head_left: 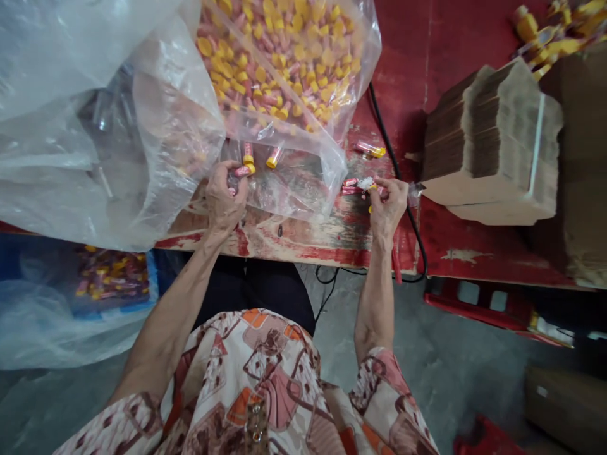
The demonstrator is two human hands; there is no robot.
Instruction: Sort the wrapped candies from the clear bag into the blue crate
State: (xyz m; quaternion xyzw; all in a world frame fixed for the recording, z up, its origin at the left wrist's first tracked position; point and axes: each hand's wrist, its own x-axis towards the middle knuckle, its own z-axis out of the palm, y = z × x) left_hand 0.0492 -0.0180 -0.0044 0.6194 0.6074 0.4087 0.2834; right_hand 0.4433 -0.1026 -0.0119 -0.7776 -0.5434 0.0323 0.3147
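Observation:
My left hand point(226, 199) is closed around a small pink tube with a yellow cap point(243, 171), near the mouth of a clear plastic bag point(303, 189). Just beyond its fingers lie another capped tube point(248, 150) and a yellow-capped tube point(274, 157). Farther right, my right hand point(389, 205) pinches at a few small pink and white pieces point(353, 185) on the worn red table point(284, 243). Bits of yellow and pink show at its fingertips, but what it grips is unclear. A clear tube with pink contents and a yellow cap point(370, 149) lies beyond it.
Many yellow-capped pink tubes point(279, 57) fill the bag ahead. Large clear plastic sheeting point(165, 145) covers the left side. A black cable point(386, 129) crosses the table beside strapped cardboard pieces point(493, 170). Below left is a blue crate point(152, 278) with more tubes.

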